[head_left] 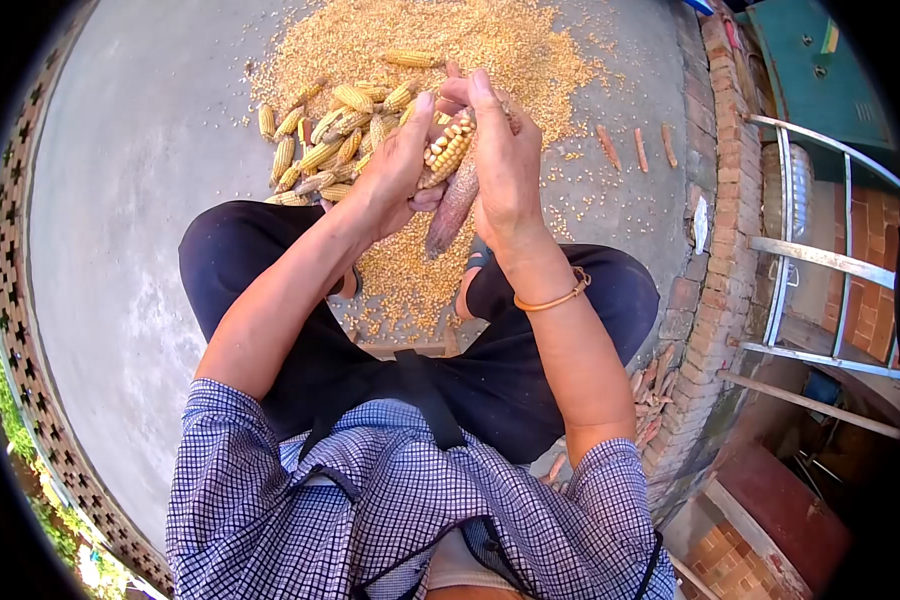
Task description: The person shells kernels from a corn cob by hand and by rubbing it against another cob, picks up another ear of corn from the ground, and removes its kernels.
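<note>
Just beyond my knees, my left hand point(398, 172) is closed around a partly stripped ear of corn point(448, 155), with pale kernels on its upper part. My right hand point(507, 160) grips a reddish, bare corncob point(454, 212), which slants down between the hands and presses against the ear. The right fingers are partly hidden behind the cob. Left of my hands lies a pile of unshelled ears point(320, 155). Behind it, loose kernels point(440, 40) spread in a broad heap, and more kernels point(405, 285) lie between my feet.
Several bare cobs point(608, 147) lie to the right on the grey concrete floor point(130, 200). Another heap of cobs point(652, 390) rests by my right knee. A low brick edge point(715, 290) runs along the right, with a metal ladder-like frame point(820, 255) past it.
</note>
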`<state>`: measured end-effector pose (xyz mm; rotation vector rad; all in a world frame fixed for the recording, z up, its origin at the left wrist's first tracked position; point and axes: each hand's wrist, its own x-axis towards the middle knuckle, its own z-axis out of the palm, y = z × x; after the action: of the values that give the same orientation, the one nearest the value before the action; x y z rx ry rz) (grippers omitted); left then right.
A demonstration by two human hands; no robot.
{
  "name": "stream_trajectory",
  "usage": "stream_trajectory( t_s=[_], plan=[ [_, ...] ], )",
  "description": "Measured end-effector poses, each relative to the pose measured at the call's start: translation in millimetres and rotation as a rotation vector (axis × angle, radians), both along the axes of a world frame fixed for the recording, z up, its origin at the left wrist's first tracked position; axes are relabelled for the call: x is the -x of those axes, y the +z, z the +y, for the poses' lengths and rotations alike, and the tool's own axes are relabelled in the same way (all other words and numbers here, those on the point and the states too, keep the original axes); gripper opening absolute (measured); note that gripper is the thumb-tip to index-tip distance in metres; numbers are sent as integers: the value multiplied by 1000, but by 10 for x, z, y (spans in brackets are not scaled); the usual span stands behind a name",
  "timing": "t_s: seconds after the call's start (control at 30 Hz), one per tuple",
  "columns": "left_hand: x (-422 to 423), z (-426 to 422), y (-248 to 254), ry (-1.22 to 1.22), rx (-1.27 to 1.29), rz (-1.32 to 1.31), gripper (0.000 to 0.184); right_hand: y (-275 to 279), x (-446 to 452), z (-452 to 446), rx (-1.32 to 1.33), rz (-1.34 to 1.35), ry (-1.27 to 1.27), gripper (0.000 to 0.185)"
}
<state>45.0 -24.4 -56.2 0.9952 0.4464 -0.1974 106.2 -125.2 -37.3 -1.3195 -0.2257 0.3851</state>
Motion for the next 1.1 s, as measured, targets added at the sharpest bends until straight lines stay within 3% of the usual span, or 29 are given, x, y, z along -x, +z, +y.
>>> stream_trajectory(
  t_s=[0.07, 0.17, 0.3, 0.47, 0.6, 0.67, 0.73, 0.83, 0.87, 0.97, 1.0, 1.1],
  plan=[
    [13, 15, 99, -99, -260, -30, 67, -28, 36, 42, 48, -26, -55, 35],
    [-14, -103, -122, 95, -724, -378, 69, 39, 147, 109, 39, 57, -166, 36],
    [37, -95, -19, -75, -908, -367, 59, 186, 222, 132, -55, 196, -249, 31],
    [44, -106, -115, -98, -828, -438, 59, 98, 170, 66, -31, 314, -195, 29],
    [-7, -104, -40, -70, -556, -313, 72, 71, -24, -39, -164, 364, -69, 38],
    [-1, -121, 104, 13, -237, -43, 68, 96, -90, -58, -213, 360, -42, 44],
    [4, -38, 98, -7, 38, -52, 66, 141, -67, -67, -213, 369, -23, 43],
    [6, -65, 180, 94, 40, -19, 62, 30, -30, -31, -90, 187, 6, 39],
    [17, -65, 216, 86, -58, 44, 68, -35, 0, 8, 0, 68, -12, 38],
    [63, -9, 32, -128, -629, -255, 70, -24, 98, 73, 96, -12, -69, 32],
    [70, -91, -2, -32, -621, -356, 67, 9, 112, 69, 116, 9, -75, 32],
    [109, -125, -100, -42, -961, -533, 62, 168, 152, 77, -41, 305, -156, 28]
  ],
)
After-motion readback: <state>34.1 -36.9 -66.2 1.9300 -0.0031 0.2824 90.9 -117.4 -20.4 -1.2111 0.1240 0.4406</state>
